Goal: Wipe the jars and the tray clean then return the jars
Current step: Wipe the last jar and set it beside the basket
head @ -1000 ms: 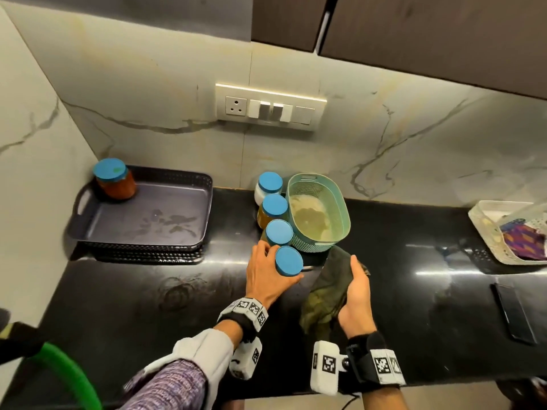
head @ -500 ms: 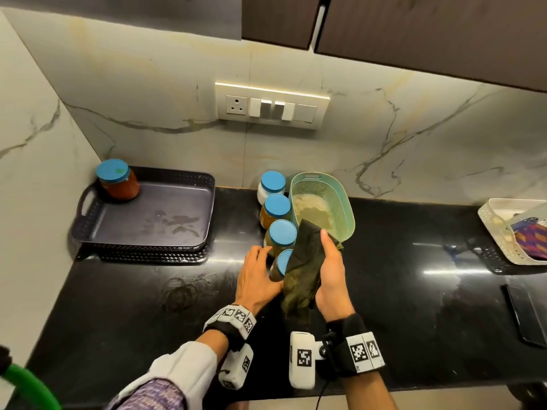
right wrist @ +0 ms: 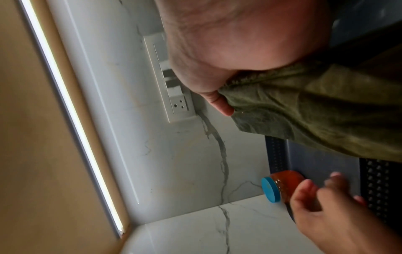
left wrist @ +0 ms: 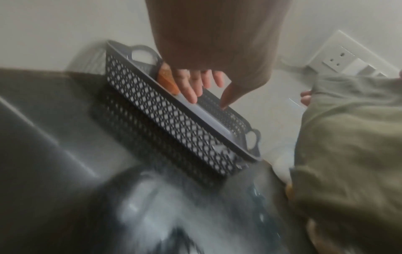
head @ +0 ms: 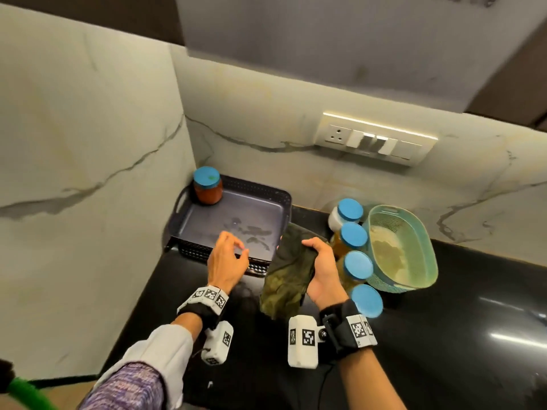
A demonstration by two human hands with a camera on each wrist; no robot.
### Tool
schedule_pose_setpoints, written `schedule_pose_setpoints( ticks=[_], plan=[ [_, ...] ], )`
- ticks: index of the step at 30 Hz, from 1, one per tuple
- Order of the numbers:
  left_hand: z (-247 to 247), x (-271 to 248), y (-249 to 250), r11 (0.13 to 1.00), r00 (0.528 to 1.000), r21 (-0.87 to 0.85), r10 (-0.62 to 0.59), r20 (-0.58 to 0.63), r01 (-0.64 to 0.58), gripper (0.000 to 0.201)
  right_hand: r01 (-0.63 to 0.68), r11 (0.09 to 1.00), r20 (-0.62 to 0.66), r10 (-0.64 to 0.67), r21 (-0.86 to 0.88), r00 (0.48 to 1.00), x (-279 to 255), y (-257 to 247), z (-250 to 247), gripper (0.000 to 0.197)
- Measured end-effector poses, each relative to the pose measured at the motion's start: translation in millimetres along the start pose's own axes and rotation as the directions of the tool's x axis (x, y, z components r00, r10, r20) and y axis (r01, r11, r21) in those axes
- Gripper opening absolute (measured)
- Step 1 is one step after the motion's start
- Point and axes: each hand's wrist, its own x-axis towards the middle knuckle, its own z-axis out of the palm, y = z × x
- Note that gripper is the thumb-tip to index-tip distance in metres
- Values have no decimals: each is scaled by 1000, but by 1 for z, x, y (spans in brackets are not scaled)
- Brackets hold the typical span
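Cloth gripped by right hand; left hand loose-fingered over tray rim — head view hides fingertips.

No readable words, brand names or numbers anywhere. Only black-and-white square code markers, printed on the left wrist band, the right wrist band and the white camera blocks fastened to them; patterns, not letters. Faint dark marks at the top edge of the head view on the pale cabinet underside, too blurred to read. Plain blue jar lids, unlabelled.
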Motion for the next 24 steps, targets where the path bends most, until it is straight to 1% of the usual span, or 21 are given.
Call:
schedule_pose_setpoints(
  ticks=[2,3,5,8,13,16,18,19,21,23,24],
  plan=[
    [-17,27,-10,1000,999,-8,-30,11,30,34,-36,999,13,37,-33,999,4,5,25,23],
    [-24,42,-13,999,999,-14,-49,-2,49,39,-43,998,19,44,-47,999,6,6,36,23],
    [-38,79,-18,997,996,-15,-79,-45,79,43,-46,995,16,48,-89,999,10,9,59,24],
    [-54,135,-24,992,992,79,-95,-84,102,52,-39,990,-13,37,-133,999,15,10,85,23],
    [-62,200,-30,974,995,205,-102,-2,100,73,-23,994,-2,23,-106,1000,20,14,104,17],
    [-56,230,-35,951,987,288,-140,82,111,89,-16,997,7,17,-77,1000,17,20,103,22],
    [-50,244,-39,938,973,321,-185,141,132,95,-23,998,-1,23,-65,1000,15,27,97,26],
    [-50,248,-39,933,968,331,-199,152,140,94,-26,997,0,26,-67,1000,14,29,94,27],
    [-47,251,-39,925,975,360,-177,134,119,81,-24,999,-6,24,-46,1000,12,34,88,27],
    [-47,246,-36,915,990,399,-104,99,56,67,-18,1000,-19,18,-13,1000,9,37,82,28],
    [-48,240,-34,914,994,406,-66,86,25,64,-14,1000,-26,14,5,1000,8,39,80,28]
  ],
)
